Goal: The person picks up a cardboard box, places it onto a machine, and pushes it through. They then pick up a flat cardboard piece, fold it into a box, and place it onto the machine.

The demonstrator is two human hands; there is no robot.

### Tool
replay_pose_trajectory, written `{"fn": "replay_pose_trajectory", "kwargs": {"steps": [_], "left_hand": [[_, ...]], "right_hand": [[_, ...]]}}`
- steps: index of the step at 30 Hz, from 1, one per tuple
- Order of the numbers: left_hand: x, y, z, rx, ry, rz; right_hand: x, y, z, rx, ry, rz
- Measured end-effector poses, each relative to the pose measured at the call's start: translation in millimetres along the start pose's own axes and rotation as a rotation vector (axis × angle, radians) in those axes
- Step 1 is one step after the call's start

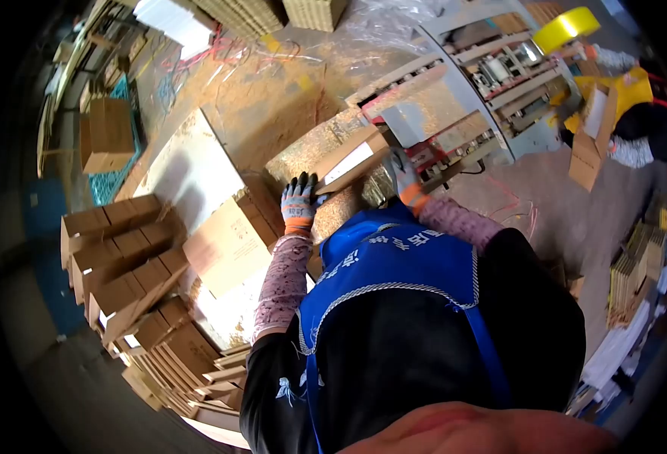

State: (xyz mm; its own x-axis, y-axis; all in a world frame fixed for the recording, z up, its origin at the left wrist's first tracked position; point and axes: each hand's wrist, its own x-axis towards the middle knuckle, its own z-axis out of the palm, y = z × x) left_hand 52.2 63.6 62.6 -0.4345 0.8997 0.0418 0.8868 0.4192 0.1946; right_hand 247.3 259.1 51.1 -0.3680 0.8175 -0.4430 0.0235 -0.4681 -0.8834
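A long, narrow cardboard box (332, 174) with a white strip along its upper side lies slanted in front of my apron. My left hand (298, 203), in a grey and orange glove with dark fingertips, is at the box's left end. Its fingers extend along that end, and the thumb is on the near side. At the right end, my right hand (404, 180) holds the box in a matching glove, its fingers partly hidden. Beneath the box is a worn, speckled surface (292, 160). A larger closed carton (227, 246) sits just left of my left forearm.
Rows of cardboard boxes (125, 261) stand at the left on a white board (197, 163). A roller machine (492, 83) with yellow tape (568, 29) is at upper right. Beyond it, a co-worker (643, 129) is near an upright open box (594, 140). Another open carton (108, 135) stands upper left.
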Motion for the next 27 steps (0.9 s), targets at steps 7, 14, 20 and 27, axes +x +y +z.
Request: {"fn": "replay_pose_trajectory", "kwargs": {"steps": [7,14,20,27], "left_hand": [[11.2,-0.5,-0.1,-0.103,0.187,0.053],[18.3,8.1,-5.3,-0.052,-0.013,0.066],[25.3,15.8,-25.9,0.057,-0.276,0.153],[69.1,47.3,-12.1,0.005,-0.213,0.263]], "right_hand": [[41.9,-60.3,32.8,-1.536,-0.474,-1.080],[60.1,-21.2,35.0,-1.748,-0.456,-1.172],[36.7,-44.8,40.5,-1.946,-0.751,-0.677],[-14.6,-85.2,-4.8,-1.676,-0.557,-0.856]]}}
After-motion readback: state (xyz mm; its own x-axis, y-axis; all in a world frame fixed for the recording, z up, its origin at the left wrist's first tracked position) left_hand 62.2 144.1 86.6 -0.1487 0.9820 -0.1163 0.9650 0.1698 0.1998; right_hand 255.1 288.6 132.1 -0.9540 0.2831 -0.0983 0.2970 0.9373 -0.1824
